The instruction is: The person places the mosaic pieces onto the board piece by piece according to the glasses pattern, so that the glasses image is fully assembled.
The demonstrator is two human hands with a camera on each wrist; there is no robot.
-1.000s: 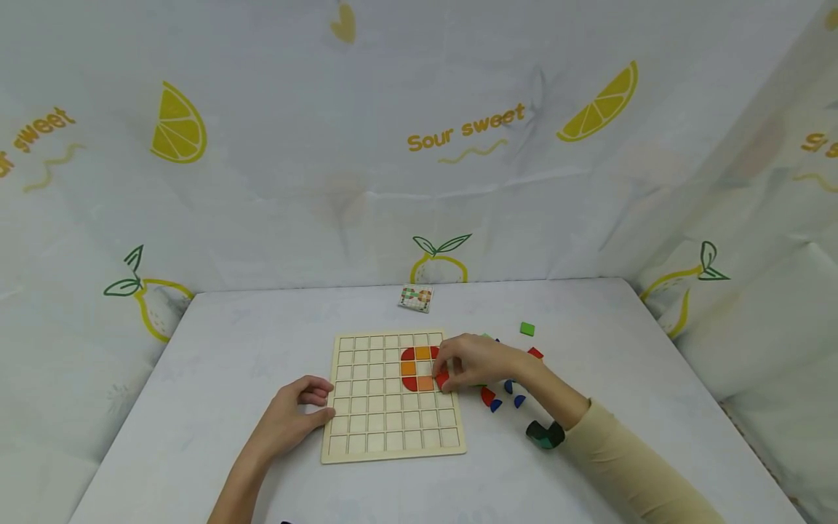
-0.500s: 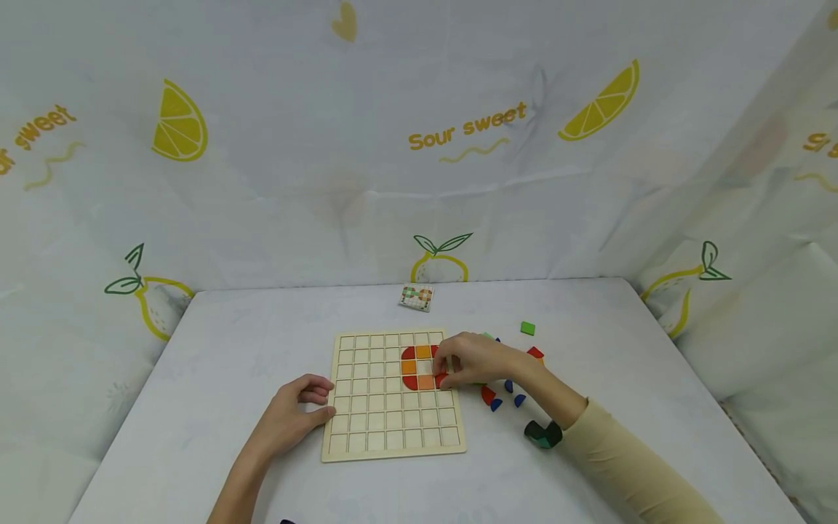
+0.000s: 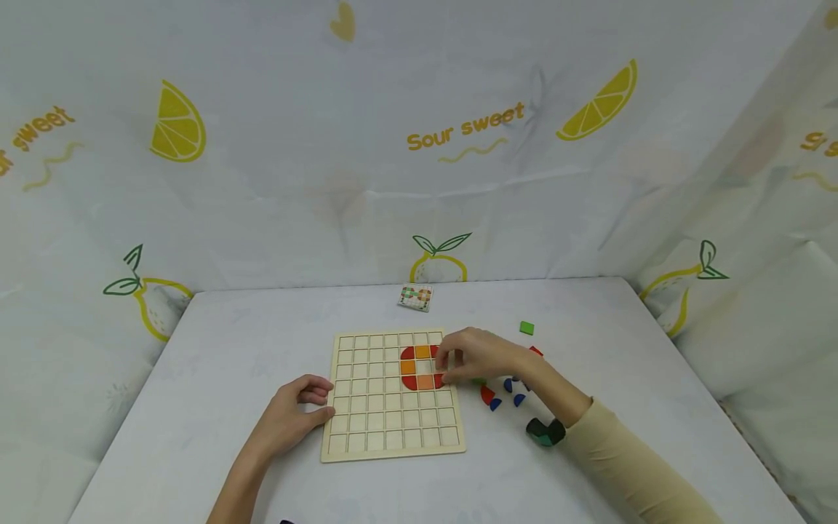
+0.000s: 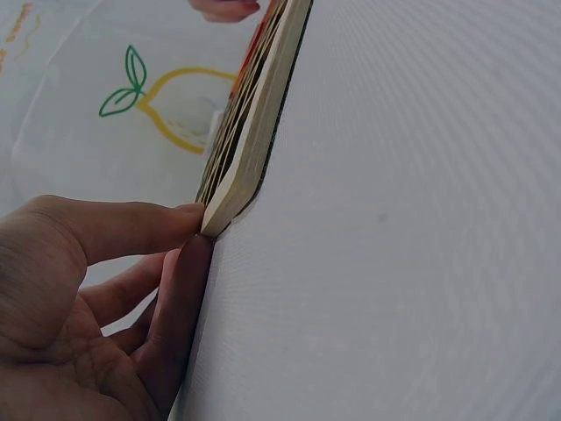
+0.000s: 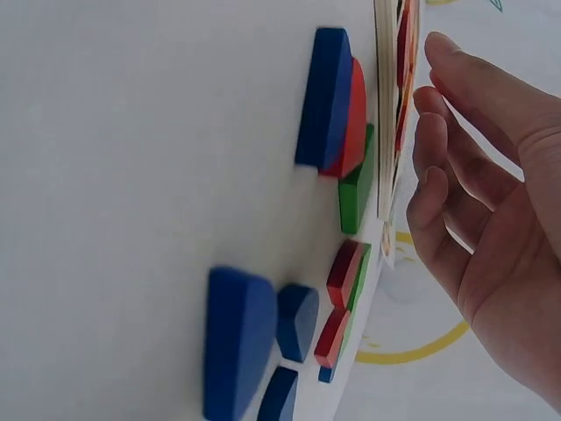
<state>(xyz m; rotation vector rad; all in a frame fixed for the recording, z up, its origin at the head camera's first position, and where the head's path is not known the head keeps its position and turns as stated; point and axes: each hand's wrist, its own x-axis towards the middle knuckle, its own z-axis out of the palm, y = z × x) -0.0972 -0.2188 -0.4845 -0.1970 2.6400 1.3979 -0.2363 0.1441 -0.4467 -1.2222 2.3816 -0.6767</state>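
A pale wooden grid board (image 3: 376,422) lies flat on the table. Red quarter-round tiles (image 3: 409,383) and orange square tiles (image 3: 409,367) form a ring around one bare cell in its upper right. My left hand (image 3: 297,415) touches the board's left edge, thumb and fingertips spread apart along it. Over the right edge hovers my right hand (image 3: 478,356), its fingers bent above a red tile (image 3: 439,380) seated at the ring's lower right. In the right wrist view, a gap shows between the thumb and fingers, with nothing held.
Right of the board lie loose pieces: a red one (image 3: 487,395), several blue ones (image 3: 519,399) and a green square (image 3: 527,327). A dark, partly green object (image 3: 545,433) is by the right sleeve. A small pattern card (image 3: 415,297) lies at the back.
The red tile under my right fingers, tilted up at first, now lies flat in the grid. My right hand has let it go and risen slightly. The left hand stays put.
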